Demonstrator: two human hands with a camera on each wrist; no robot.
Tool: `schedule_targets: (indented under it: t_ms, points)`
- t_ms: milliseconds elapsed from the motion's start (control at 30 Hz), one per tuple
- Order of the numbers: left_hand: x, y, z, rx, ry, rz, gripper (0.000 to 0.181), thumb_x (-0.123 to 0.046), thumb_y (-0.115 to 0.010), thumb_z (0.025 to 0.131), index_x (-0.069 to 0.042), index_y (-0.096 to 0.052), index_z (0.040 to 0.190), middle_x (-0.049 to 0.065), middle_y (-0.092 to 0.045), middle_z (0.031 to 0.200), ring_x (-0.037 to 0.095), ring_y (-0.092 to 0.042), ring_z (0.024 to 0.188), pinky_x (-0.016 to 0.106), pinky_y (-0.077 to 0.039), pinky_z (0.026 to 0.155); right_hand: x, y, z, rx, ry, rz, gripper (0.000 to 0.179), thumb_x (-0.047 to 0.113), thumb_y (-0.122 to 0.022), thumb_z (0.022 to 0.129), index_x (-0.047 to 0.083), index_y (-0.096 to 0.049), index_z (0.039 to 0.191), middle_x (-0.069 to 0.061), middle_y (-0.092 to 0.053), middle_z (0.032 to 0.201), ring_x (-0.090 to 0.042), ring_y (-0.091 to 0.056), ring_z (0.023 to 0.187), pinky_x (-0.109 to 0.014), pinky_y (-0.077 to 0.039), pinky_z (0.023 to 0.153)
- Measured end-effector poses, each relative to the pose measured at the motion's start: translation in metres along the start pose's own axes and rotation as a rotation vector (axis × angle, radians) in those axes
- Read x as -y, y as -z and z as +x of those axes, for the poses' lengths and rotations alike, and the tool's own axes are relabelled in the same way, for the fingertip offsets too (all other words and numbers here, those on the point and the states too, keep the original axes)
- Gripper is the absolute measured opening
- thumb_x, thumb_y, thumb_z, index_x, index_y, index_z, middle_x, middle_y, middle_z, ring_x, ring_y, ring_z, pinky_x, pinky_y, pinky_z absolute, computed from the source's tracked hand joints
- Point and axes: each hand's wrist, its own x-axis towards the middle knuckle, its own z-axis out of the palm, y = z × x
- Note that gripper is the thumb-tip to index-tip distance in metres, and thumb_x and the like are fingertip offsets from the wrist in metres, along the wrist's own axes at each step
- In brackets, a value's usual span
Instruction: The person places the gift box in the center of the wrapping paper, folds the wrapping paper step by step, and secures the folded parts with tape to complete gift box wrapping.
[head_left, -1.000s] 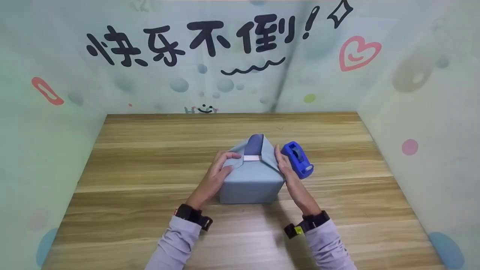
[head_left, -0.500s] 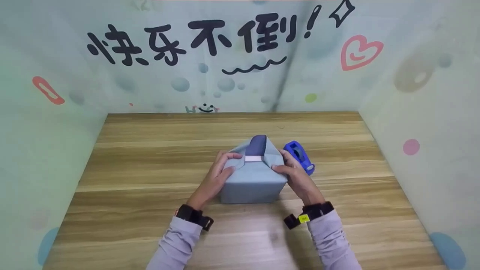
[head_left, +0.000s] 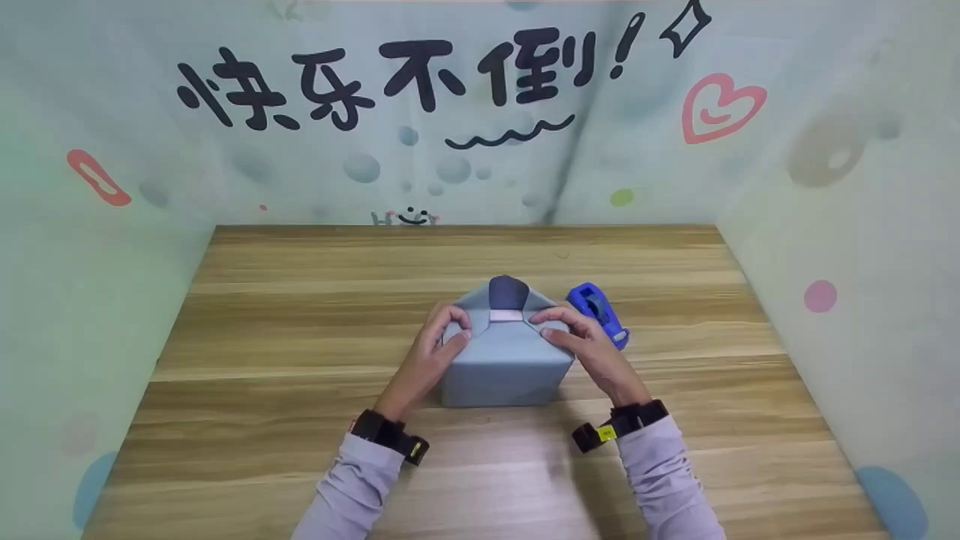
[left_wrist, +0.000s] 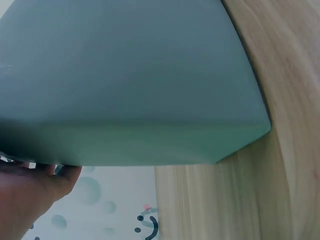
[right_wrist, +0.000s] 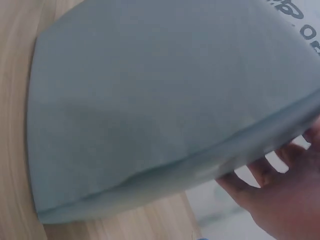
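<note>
A box wrapped in pale blue-grey wrapping paper (head_left: 510, 382) stands on the table in the head view. At its far end the paper's side folds slant inward, around a raised dark blue flap (head_left: 508, 292) and a white strip (head_left: 505, 316). My left hand (head_left: 429, 352) pinches the paper at the top left, thumb and fingertips close together. At the top right, my right hand (head_left: 596, 349) pinches the other fold with curled fingers. Both wrist views show the box's papered sides (left_wrist: 130, 65) close up, with fingers (right_wrist: 240, 187) along its edge.
A blue tape dispenser (head_left: 598, 315) stands just right of the box, behind my right hand. The wood-grain table (head_left: 300, 300) is bounded at the back and both sides by printed panels (head_left: 480, 180). Each wrist wears a black strap (head_left: 637, 420).
My right hand has gone from lying flat along the box's right side to curled fingers on the top fold. The dark flap stands lower and more centred. My left fingers have drawn in slightly.
</note>
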Motion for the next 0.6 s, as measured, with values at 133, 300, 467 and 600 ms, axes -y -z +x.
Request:
schedule_targets:
  t_ms: [133, 300, 467, 600]
  points:
    - [-0.002, 0.003, 0.000, 0.006, 0.050, -0.037, 0.012, -0.010, -0.055, 0.091, -0.003, -0.058, 0.099, 0.006, -0.053, 0.110, 0.018, -0.044, 0.114, 0.036, -0.030, 0.104, 0.003, 0.004, 0.004, 0.086, -0.004, -0.052, 0.031, 0.014, -0.058, 0.090, 0.003, -0.061, 0.119, -0.006, -0.054, 0.123, -0.019, -0.039, 0.126, -0.034, -0.031, 0.102]
    - [-0.007, 0.012, 0.006, 0.090, 0.152, -0.007, 0.020, -0.013, -0.050, 0.095, -0.005, -0.061, 0.108, 0.008, -0.053, 0.122, 0.021, -0.041, 0.125, 0.042, -0.026, 0.110, 0.008, 0.007, 0.007, 0.114, -0.031, -0.090, 0.036, 0.017, -0.059, 0.090, 0.007, -0.058, 0.125, -0.008, -0.049, 0.129, -0.020, -0.036, 0.127, -0.037, -0.030, 0.102]
    - [-0.010, 0.021, 0.012, 0.181, 0.180, 0.027, 0.027, -0.016, -0.042, 0.099, -0.006, -0.060, 0.116, 0.009, -0.051, 0.130, 0.024, -0.035, 0.132, 0.047, -0.024, 0.112, 0.009, 0.008, 0.008, 0.113, -0.049, -0.101, 0.039, 0.018, -0.059, 0.090, 0.009, -0.057, 0.128, -0.008, -0.048, 0.131, -0.020, -0.035, 0.128, -0.036, -0.032, 0.101]
    - [-0.012, 0.021, 0.014, 0.173, 0.222, 0.014, 0.025, -0.016, -0.046, 0.097, -0.010, -0.061, 0.117, 0.006, -0.049, 0.133, 0.023, -0.032, 0.134, 0.049, -0.021, 0.113, 0.010, 0.008, 0.008, 0.105, -0.038, -0.112, 0.038, 0.018, -0.060, 0.090, 0.009, -0.057, 0.127, -0.008, -0.050, 0.131, -0.020, -0.037, 0.128, -0.034, -0.033, 0.101]
